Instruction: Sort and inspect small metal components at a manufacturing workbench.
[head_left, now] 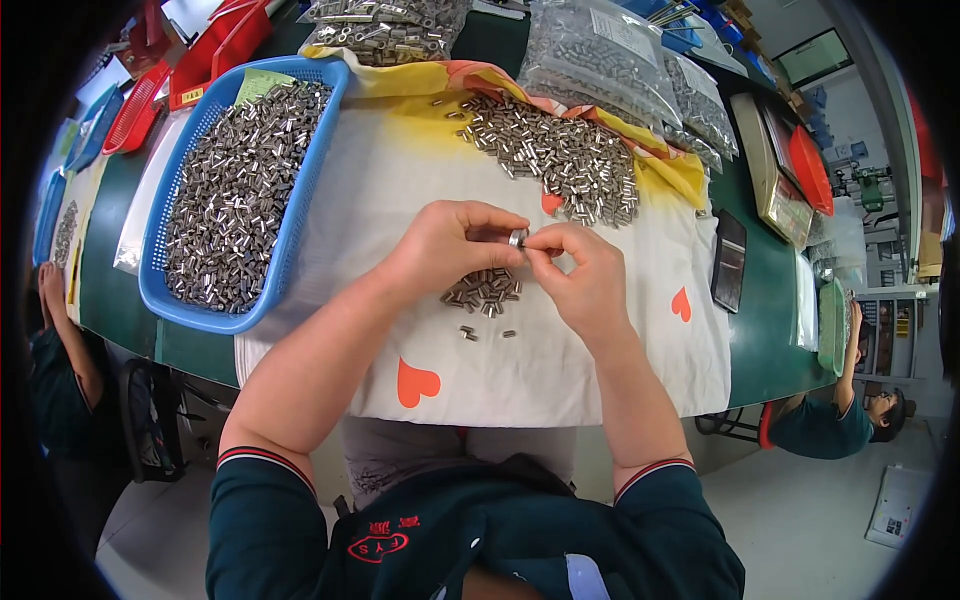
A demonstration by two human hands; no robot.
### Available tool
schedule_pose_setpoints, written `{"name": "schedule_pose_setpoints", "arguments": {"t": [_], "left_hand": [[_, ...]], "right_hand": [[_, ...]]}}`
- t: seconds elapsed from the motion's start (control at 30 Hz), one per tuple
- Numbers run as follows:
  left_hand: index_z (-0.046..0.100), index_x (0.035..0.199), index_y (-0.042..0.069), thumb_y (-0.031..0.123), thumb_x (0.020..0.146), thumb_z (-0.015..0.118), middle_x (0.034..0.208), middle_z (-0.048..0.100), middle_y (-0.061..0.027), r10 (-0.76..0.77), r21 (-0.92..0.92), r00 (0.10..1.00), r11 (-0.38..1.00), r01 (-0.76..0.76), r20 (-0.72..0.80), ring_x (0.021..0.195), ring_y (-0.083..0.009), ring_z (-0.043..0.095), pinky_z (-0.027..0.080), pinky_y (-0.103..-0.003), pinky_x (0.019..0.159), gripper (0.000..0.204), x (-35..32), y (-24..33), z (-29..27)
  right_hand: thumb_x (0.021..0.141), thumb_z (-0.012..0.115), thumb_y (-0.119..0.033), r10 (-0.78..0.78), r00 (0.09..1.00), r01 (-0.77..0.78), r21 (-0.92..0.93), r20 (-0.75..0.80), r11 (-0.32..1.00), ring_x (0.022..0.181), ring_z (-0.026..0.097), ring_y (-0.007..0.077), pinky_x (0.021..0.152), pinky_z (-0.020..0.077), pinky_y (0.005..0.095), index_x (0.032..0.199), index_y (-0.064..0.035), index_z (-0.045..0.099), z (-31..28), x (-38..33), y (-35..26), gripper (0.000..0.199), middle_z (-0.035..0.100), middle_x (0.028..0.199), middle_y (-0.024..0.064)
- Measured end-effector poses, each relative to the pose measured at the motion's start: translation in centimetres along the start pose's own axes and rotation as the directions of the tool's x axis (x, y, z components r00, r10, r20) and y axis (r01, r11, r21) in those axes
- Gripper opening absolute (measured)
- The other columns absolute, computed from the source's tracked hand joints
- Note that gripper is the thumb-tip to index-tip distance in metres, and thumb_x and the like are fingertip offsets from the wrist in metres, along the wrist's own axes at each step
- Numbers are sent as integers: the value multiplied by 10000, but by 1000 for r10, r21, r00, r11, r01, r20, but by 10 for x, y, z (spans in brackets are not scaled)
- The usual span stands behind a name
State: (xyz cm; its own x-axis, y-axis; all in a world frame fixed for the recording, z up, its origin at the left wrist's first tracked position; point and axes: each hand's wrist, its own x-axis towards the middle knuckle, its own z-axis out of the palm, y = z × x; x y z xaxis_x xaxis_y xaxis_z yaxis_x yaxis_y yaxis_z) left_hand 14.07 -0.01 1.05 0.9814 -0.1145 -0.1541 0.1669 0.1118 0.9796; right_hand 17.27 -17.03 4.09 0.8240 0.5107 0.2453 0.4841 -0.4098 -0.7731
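Note:
Over the cloth my left hand [445, 240] is closed, its thumb and fingers pinching a small shiny metal ring-shaped part [517, 238]. My right hand [585, 270] meets it from the other side, thumb and forefinger pressed together against the part. Whatever sits between those right fingertips is too small to make out. Just below the hands lies a small heap of short metal cylinders [485, 292], with a few loose ones nearer me. A larger pile of similar cylinders [560, 155] is spread beyond my hands.
A blue plastic basket [215, 322] full of metal cylinders stands at left. White cloth [540, 385] with red hearts covers the green table [765, 345]. Bags of metal parts [600, 55] lie at the back, a dark phone-like slab [729, 262] at right. Other people sit on both sides.

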Motion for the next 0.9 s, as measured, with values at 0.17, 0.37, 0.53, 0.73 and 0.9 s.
{"name": "schedule_pose_setpoints", "arguments": {"t": [0.17, 0.37, 0.53, 0.73, 0.9], "left_hand": [[610, 1010, -4, 71, 705, 704, 806, 615, -26, -20, 43, 1000, 999, 20, -9, 715, -60, 552, 474, -204, 656, 328, -1, 3, -1], [608, 1004, -14, 63, 704, 702, 834, 623, -43, -22, 64, 999, 998, 19, 41, 734, -68, 561, 473, -209, 666, 323, -1, 5, -4], [609, 1000, -15, 67, 705, 702, 840, 624, -39, 2, 85, 997, 996, -8, 77, 736, -68, 561, 469, -210, 666, 319, -2, 3, -3], [610, 999, -7, 67, 710, 696, 832, 624, -34, -14, 130, 996, 991, 2, 91, 740, -69, 562, 466, -214, 682, 311, -1, 5, -4], [613, 998, -1, 62, 710, 694, 841, 627, -39, 2, 168, 996, 986, -18, 93, 769, -71, 564, 467, -218, 706, 305, -3, 11, -5]], "right_hand": [[708, 595, -13, 32, 999, -32, 52, -3, 998, 636, 580, 146, 593, 463, 253, 796, -3, 602, 4, 0, 1, 88, 600, 739, 69], [740, 607, -27, 169, 971, -206, 235, 168, 950, 674, 516, 71, 637, 415, 209, 832, -3, 612, -5, 3, 11, 96, 596, 751, 11], [747, 613, -54, 204, 979, -205, 119, 21, 971, 653, 507, 69, 632, 415, 208, 844, -15, 618, -14, 11, 24, 105, 590, 743, 7], [698, 644, -110, -96, 975, -5, -452, -199, 892, 748, 546, 250, 662, 430, 354, 791, -60, 627, -6, 24, 43, 108, 567, 767, 78], [676, 648, -108, -104, 990, 28, -584, -97, 811, 805, 522, 240, 716, 400, 364, 737, -81, 619, 6, 22, 40, 73, 552, 810, 58]]}}
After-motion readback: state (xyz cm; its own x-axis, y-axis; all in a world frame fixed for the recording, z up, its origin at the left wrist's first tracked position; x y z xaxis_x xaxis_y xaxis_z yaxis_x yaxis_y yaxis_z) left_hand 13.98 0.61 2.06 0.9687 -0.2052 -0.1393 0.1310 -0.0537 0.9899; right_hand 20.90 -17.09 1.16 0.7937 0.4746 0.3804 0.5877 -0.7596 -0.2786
